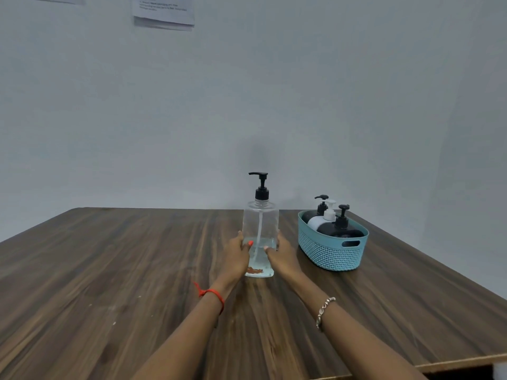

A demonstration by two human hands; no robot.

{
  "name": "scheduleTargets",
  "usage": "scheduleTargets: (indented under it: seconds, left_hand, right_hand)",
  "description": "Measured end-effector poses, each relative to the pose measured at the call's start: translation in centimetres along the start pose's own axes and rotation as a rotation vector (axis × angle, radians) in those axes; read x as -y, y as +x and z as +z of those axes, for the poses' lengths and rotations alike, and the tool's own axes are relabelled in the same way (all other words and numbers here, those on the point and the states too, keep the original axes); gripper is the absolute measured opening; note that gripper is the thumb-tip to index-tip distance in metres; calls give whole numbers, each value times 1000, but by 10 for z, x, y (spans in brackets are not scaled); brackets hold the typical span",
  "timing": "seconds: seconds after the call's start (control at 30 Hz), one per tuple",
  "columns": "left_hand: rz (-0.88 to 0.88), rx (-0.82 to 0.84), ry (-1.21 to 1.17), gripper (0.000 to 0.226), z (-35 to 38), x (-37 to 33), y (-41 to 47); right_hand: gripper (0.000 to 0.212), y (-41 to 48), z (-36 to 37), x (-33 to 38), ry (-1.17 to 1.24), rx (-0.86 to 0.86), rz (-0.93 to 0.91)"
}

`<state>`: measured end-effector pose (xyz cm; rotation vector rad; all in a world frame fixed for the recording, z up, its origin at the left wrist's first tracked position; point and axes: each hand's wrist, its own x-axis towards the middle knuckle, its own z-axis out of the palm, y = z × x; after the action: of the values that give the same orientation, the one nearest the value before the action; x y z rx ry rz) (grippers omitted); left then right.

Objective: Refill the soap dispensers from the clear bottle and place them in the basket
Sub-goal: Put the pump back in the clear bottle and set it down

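Head view, single frame.

A dark wood-grain tabletop [109,270] is seen against a pale grey wall [274,91]. Its far edge runs along the wall, and its right edge slants toward the near right corner.

A clear plastic pump bottle with a black pump head [260,223] stands upright on the tabletop, about midway across and nearer the far edge than the near one. Pale blue liquid fills only its lower part; the upper part is seen empty, with the dip tube visible inside.

The left hand [236,253] is wrapped round the left side of the bottle's lower half, with its thumb laid on the front face. The right hand [282,256] grips the right side at the same height, with its thumb also on the front. A red thread band [212,293] is noted on the left wrist and a silver chain bracelet [325,311] on the right.

A teal perforated plastic oval basket [323,256] sits just right of the bottle, apart from it, near the right edge. Three dispensers stand inside it:
- a black dispenser with a black pump [340,231], nearest;
- a white dispenser with a white pump [319,221], in the middle;
- a second black dispenser [321,208], farthest and largely hidden.

Their fill levels cannot be told.

Printed paper sheets [164,9] are fixed to the wall at the top; the text is too blurred to read.
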<state>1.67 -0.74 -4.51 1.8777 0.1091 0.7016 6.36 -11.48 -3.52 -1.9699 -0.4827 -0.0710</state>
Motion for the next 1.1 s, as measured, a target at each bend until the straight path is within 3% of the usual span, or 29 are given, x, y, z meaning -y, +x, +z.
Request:
scheduleTargets:
  seconds: [0.27,0.53,0.8,1.1]
  left_hand:
    - [44,-9,65,25,8,14,49]
    - [33,51,-34,25,46,56,161]
    - [-46,115,-69,27,90,84,281]
    - [-118,158,-93,29,114,105,344]
  right_hand:
    - [30,42,-1,1,2,-57,4]
    - [22,170,19,-25,43,-179,137]
    - [29,291,19,-25,148,-312,281]
    - [34,355,10,-34,160,-235,318]
